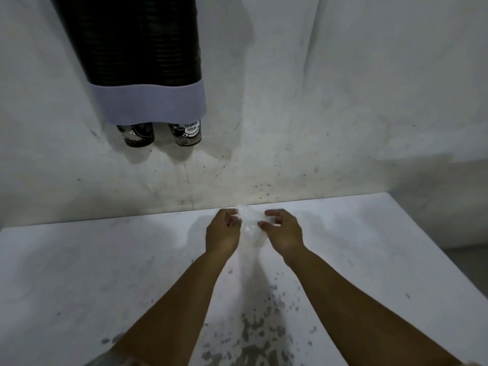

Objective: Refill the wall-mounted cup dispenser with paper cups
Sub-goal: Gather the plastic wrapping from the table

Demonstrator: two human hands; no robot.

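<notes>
While both hands work at the frame's centre, the scene reads as follows.

Dispenser (148, 101): upper left of the frame, on the wall; dark ribbed tubes above, pale lavender band at the base.
Cups (184, 133): two printed cup bottoms stick out under the band, side by side; the right one shows the words "TO SMILE TODAY".
Wrap (250, 228): crumpled clear plastic, centre of the frame, between the hands, over the table.
Left hand (223, 231): just left of the wrap, fingers curled, tips touching the plastic at its upper left edge.
Right hand (284, 229): just right of the wrap, thumb and forefinger pinching its right edge, other fingers loosely bent.
Table (79, 273): white, fills the lower frame, dark specks and smears at lower centre.
Wall (343, 101): white, scuffed, specked near the table's back edge.
</notes>
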